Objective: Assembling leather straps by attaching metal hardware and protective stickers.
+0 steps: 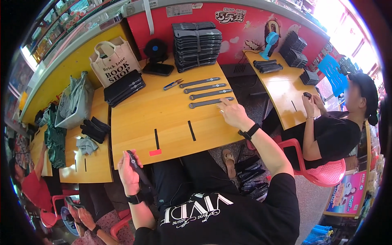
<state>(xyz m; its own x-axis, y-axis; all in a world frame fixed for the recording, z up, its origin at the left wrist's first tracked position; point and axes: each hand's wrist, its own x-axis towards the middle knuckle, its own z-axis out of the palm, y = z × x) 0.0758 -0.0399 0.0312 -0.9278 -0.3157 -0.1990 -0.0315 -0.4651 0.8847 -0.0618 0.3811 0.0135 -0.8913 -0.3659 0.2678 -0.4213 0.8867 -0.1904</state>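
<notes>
Near the table's front left edge, my left hand (130, 171) is closed round a folded dark strap (139, 170), its lower end hanging beside my lap. My right hand (234, 115) reaches over the tabletop, with bent fingers gripping the right end of the nearest dark grey strap (204, 103). That strap belongs to a row of several similar straps (207, 94) laid flat, one behind another, each with a loop-like left end. My right fingertips are partly hidden. Behind the row lie small blue-handled thread snips (173, 84).
A tall tied stack of straps (197, 47) stands at the back, beside a phone (158, 69) and a black bundle (124, 87). Black tape strips (192, 130) and a red piece (155, 152) mark the wooden table (134, 112). A co-worker (339, 130) sits at the right table.
</notes>
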